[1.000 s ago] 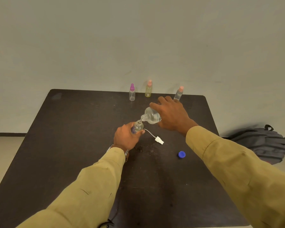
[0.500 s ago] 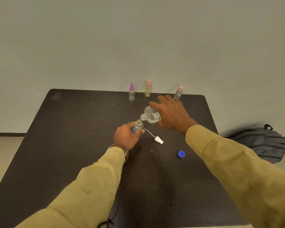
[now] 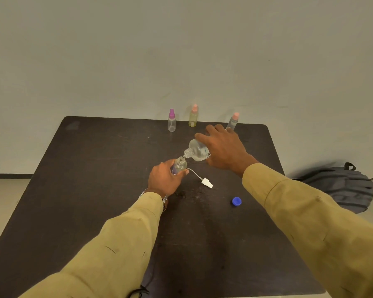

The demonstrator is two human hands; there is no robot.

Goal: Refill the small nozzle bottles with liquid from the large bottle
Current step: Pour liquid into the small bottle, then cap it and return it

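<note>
My right hand (image 3: 225, 150) grips the large clear bottle (image 3: 197, 151), tilted with its open neck pointing down-left. Its mouth hangs just above the open top of a small clear bottle (image 3: 179, 165), which my left hand (image 3: 165, 179) holds upright on the dark table (image 3: 84, 190). A white spray nozzle with its thin tube (image 3: 207, 182) lies on the table right of my left hand. The blue cap (image 3: 236, 201) lies further right. Three small nozzle bottles stand at the far edge: a purple-topped one (image 3: 171, 121), a yellowish one (image 3: 193, 116) and a pink-topped one (image 3: 233, 121).
A grey backpack (image 3: 340, 188) lies on the floor beside the table's right edge. A plain wall stands behind the table. A damp-looking patch (image 3: 190, 193) shows on the tabletop near my left wrist.
None beyond a slight shift of the view; both hands keep the same hold with the large bottle tilted over the small one.
</note>
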